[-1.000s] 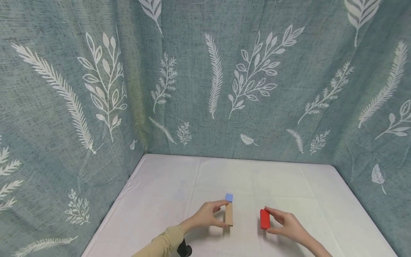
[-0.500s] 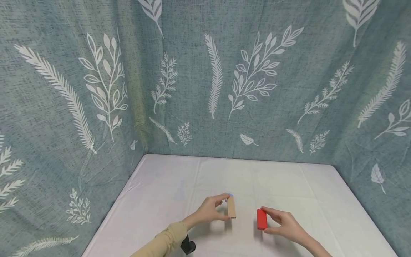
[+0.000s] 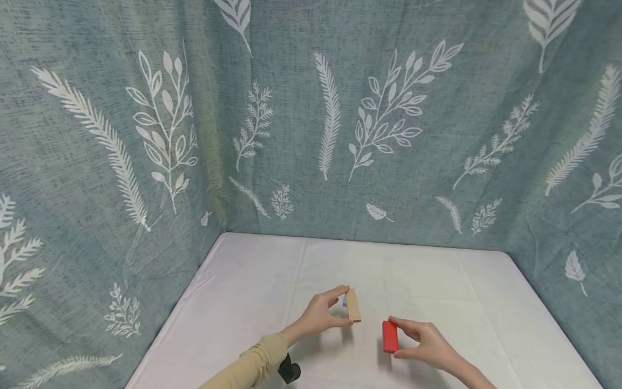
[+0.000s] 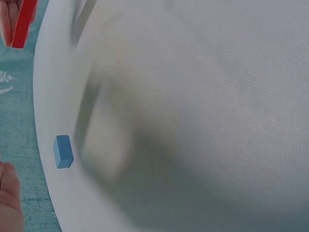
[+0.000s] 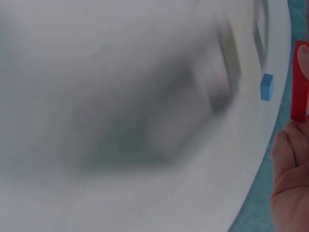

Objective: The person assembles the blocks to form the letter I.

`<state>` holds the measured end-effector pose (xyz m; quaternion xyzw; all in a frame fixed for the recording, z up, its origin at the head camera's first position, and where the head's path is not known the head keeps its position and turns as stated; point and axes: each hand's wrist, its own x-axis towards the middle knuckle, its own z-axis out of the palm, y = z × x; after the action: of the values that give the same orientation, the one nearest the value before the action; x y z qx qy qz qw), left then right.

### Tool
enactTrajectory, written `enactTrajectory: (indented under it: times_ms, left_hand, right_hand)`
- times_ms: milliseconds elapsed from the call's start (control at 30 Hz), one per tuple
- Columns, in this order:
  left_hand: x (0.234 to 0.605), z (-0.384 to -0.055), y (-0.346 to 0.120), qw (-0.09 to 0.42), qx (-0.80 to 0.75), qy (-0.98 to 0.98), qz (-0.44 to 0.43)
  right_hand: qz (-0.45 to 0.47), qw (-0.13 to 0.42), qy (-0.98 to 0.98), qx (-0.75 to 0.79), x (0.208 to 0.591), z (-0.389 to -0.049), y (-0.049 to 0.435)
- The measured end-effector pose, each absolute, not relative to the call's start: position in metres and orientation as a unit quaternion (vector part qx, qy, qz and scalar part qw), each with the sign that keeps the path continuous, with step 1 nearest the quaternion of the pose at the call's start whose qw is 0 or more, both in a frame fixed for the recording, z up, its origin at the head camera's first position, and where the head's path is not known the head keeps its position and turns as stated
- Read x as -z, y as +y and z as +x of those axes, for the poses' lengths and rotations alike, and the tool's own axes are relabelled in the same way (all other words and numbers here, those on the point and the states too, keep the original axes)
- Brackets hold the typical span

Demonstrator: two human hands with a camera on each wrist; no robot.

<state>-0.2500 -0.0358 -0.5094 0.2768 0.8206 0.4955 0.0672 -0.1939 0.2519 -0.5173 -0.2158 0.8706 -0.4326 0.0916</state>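
A white cloth [image 3: 437, 275] covers the bench [image 3: 262, 259], its far corners rounded and a few faint, straight creases running through the fabric. A small blue block [image 4: 63, 152] rests directly on it (only a sliver shows in the head view, though both wrist views give more of it), and soft shadows [image 3: 318, 341] fall across the surface.

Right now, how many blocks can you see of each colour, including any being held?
Red: 1, the red block
Tan: 1, the tan block
Blue: 1, the blue block
Total: 3
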Motion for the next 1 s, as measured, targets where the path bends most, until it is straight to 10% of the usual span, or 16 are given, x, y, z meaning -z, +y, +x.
enactTrajectory:
  times_ms: [1000]
  left_hand:
    - [0.515,-0.247,-0.034,0.068,-0.498,0.818,0.279]
  right_hand:
    - [-0.234,0.154,0.868,0.41,0.536,-0.186,0.235]
